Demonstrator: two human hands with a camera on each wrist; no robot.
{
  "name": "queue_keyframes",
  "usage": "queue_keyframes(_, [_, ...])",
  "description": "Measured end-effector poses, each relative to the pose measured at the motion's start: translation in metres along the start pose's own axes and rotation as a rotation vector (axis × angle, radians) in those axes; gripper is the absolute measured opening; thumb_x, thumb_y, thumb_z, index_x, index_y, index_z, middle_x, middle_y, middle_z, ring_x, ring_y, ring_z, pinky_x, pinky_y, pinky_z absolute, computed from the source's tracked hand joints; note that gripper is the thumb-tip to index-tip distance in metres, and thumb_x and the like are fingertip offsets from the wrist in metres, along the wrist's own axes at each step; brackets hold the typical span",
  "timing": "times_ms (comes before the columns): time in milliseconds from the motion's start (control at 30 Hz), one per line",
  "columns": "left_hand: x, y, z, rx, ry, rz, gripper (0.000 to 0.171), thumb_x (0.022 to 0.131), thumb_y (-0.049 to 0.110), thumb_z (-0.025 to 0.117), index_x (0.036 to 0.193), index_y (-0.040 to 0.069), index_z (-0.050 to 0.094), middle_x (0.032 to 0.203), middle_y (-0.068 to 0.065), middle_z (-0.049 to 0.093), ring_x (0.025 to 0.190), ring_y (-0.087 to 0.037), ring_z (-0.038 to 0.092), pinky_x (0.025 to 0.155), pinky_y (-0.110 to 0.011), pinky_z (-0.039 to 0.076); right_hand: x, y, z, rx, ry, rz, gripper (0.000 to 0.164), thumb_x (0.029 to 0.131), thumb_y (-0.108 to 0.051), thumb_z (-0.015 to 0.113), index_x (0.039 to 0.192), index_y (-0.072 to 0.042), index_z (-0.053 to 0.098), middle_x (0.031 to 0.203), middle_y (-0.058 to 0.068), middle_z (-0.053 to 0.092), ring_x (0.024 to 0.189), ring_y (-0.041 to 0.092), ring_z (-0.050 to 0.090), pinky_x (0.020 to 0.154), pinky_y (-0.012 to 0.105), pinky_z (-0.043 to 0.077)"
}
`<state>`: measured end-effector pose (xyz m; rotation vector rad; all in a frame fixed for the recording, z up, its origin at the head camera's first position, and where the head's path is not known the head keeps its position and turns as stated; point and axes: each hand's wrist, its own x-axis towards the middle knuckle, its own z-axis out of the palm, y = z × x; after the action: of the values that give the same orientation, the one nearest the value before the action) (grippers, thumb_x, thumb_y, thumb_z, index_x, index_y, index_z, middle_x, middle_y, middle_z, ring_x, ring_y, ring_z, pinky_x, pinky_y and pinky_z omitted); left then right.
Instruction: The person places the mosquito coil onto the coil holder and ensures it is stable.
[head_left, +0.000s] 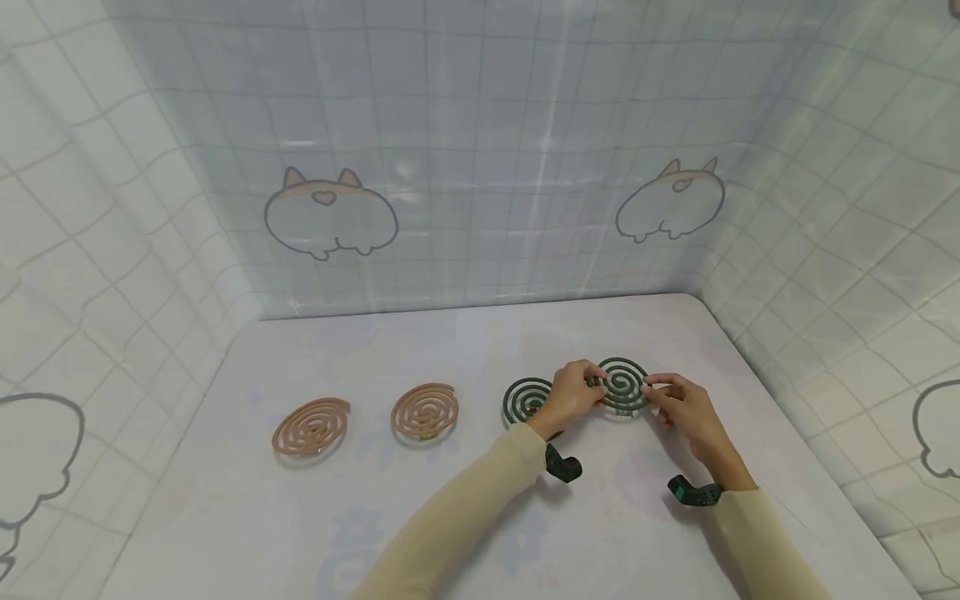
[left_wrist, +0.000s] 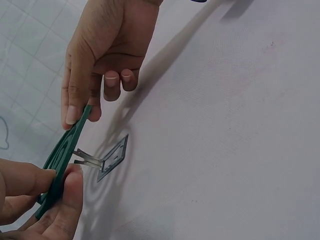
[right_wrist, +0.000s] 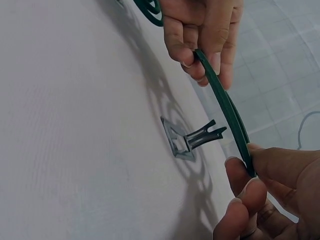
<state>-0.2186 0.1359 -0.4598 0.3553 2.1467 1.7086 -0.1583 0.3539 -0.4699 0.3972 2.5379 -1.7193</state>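
Observation:
Both hands hold one dark green mosquito coil (head_left: 621, 383) at the right of the table. My left hand (head_left: 576, 392) pinches its left edge between thumb and fingers. Opposite, my right hand (head_left: 686, 410) pinches the right edge. Below the coil, a small metal stand (right_wrist: 176, 141) sits on the table, its forked prongs pointing up toward the coil's underside. In the left wrist view the prongs of the stand (left_wrist: 114, 159) come close to the coil (left_wrist: 64, 155). A second green coil (head_left: 517, 403) lies just left, partly hidden behind my left hand and wrist.
Two brown mosquito coils stand raised at the left, one nearer the middle (head_left: 425, 411) and one farther left (head_left: 310, 428). Tiled-pattern sheets (head_left: 465, 167) wall in the white table (head_left: 450, 517) at the back and sides. Black wrist cameras (head_left: 562, 465) jut from both wrists.

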Motion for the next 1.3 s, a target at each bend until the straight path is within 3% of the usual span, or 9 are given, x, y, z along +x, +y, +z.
queue_keyframes(700, [0.006,0.000,0.007,-0.009,0.017,-0.027,0.018,0.095,-0.003,0.072,0.111,0.002,0.071,0.086,-0.003,0.059,0.073,-0.028,0.072,0.066,-0.033,0.060,0.005,0.004,-0.005,0.019,0.001,0.014,0.046,0.100,-0.028,0.071,0.135,-0.001,0.058,0.096,0.005,0.064,0.065,0.012,0.053,0.056,0.027,0.053])
queue_keyframes(1300, [0.001,-0.002,0.010,-0.066,-0.011,-0.022,0.019,0.093,-0.005,0.073,0.110,0.002,0.071,0.094,-0.003,0.062,0.075,-0.030,0.073,0.070,-0.035,0.062,-0.007,0.005,-0.008,0.031,0.003,0.025,0.047,0.100,-0.029,0.072,0.135,0.000,0.058,0.094,0.005,0.064,0.064,0.011,0.052,0.056,0.026,0.052])
